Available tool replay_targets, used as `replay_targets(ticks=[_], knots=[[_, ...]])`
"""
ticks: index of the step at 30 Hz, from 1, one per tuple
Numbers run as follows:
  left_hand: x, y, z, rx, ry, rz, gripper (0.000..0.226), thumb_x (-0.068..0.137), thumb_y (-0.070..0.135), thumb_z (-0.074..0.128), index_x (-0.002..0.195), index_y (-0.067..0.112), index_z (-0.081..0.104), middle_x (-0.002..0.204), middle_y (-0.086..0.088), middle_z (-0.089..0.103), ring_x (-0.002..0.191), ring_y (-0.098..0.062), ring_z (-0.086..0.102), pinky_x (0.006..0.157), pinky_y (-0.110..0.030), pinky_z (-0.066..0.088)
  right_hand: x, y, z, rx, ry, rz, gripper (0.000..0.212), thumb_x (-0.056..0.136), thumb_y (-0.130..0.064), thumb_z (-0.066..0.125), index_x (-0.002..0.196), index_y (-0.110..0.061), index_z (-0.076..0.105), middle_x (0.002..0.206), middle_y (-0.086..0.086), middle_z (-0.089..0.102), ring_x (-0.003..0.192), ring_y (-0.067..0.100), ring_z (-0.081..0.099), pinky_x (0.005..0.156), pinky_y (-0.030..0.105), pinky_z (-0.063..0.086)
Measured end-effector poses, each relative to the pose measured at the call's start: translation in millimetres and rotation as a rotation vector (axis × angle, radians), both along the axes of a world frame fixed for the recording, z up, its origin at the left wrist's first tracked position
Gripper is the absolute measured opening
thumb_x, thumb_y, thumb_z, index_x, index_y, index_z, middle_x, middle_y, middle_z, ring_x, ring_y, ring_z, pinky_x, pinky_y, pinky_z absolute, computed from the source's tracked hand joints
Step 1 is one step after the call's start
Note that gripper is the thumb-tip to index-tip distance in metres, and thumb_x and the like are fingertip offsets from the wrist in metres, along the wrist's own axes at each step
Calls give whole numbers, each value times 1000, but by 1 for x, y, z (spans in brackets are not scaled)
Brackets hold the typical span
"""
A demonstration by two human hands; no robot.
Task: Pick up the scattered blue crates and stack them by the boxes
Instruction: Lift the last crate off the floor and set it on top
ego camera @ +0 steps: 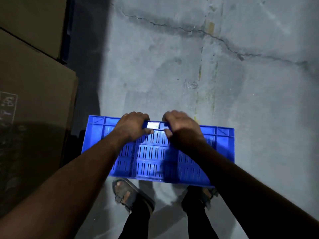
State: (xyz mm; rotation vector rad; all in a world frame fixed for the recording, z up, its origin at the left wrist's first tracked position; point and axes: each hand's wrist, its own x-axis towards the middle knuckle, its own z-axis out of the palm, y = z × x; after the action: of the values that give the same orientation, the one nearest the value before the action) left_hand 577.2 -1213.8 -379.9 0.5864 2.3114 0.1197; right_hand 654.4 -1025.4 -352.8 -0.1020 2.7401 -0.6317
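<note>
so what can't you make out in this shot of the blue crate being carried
Head view only:
- Blue slotted plastic crate: its inside faces away, and the forearms cover parts of its wall.
- Brown cardboard boxes: cut off at the left edge, print too dim to read.
- Left hand, right hand: fingertips hidden behind the rim.

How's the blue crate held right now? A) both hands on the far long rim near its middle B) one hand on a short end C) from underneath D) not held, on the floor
A: the left hand and right hand both grip the far long rim of the blue crate, either side of a white label.
</note>
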Motion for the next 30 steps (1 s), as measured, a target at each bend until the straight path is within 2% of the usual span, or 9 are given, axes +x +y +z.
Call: replay_targets(ticks=[3,5,12,16,18,20,24,27,30], knots=[[21,-10,5,13,25,14,47,83,59,62,113,23,55,110,-1,62,106,-23,53,92,-39,40,-22,5,-10,111,-407,139,59,83,-55,62,130,-22,48,130,8,52,116,29,49,93,40,43],[33,-13,7,63,98,41,49,83,57,64,116,22,55,112,0,62,109,-22,52,95,-38,37,-31,7,-13,44,-667,259,58,88,-51,61,134,-18,49,134,11,55,117,30,53,89,31,40],[44,-18,25,155,434,-41,44,75,51,72,104,20,58,99,-1,62,97,-27,55,83,-39,38,-28,19,8,-58,-418,256,48,82,-47,72,120,-21,58,112,5,66,108,27,59,73,29,36],[69,-19,18,103,313,-74,38,67,44,80,91,21,61,88,-2,65,90,-27,62,75,-36,46,4,4,-8,137,-224,386,34,75,-41,76,98,-21,62,88,8,65,86,27,66,62,30,38],[87,-17,1,56,224,-95,31,70,38,76,92,21,62,92,-2,67,93,-27,64,73,-35,49,33,-4,-31,184,-114,387,30,57,-34,86,70,-19,65,54,2,52,52,22,63,46,25,41],[109,-11,-24,59,160,-113,24,77,32,68,98,21,63,96,-1,67,97,-26,65,73,-35,50,65,-5,-65,237,14,384,20,57,-30,79,57,-19,63,41,-1,47,36,20,54,38,20,36],[160,-6,-82,80,144,-203,15,77,21,52,89,22,61,80,0,63,77,-24,66,50,-32,46,127,-6,-130,362,44,372,29,72,-20,37,67,-18,65,52,2,55,45,22,56,41,25,37],[187,-13,-112,102,158,-171,13,74,28,53,85,22,58,74,1,58,72,-23,62,47,-31,44,157,-3,-157,383,-60,353,33,78,-16,39,91,-12,68,76,12,65,67,34,64,47,36,50],[195,-15,-111,108,69,-87,20,74,28,65,91,21,58,82,0,60,83,-25,60,59,-35,48,159,2,-150,325,-182,282,28,69,-21,65,95,-11,67,83,13,65,79,37,64,49,37,50]])
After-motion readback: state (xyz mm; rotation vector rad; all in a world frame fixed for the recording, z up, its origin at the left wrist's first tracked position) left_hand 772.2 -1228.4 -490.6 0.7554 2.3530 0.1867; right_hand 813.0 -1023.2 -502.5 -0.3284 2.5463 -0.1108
